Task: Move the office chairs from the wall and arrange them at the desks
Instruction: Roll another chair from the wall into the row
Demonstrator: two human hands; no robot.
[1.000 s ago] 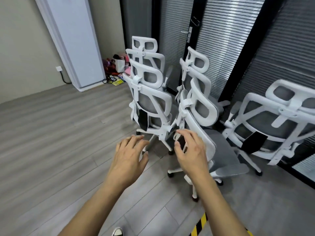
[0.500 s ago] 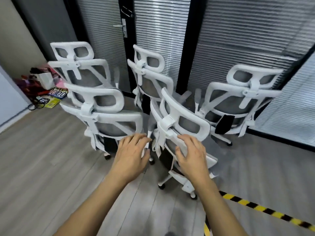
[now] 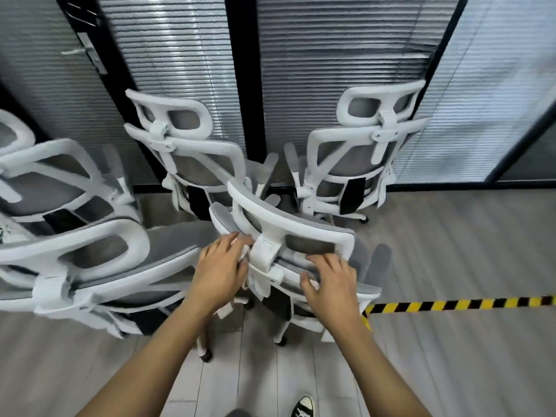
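Observation:
Several white-framed office chairs with grey mesh stand bunched by the blinds-covered glass wall. The nearest chair faces away from me, its headrest and upper back just below centre. My left hand rests on the left end of its back frame, fingers bent over the white edge. My right hand grips the upper back frame to the right of the headrest post, fingers curled over the top. Its base and castors are mostly hidden under my arms.
Another chair presses close on the left, with a further one behind it. Two chairs stand against the wall. Yellow-black tape crosses the grey plank floor at right. My shoe shows at the bottom.
I have stepped closer and the view has swung right and downward. Both hands have gone from reaching toward the nearest chair to lying on its upper back frame.

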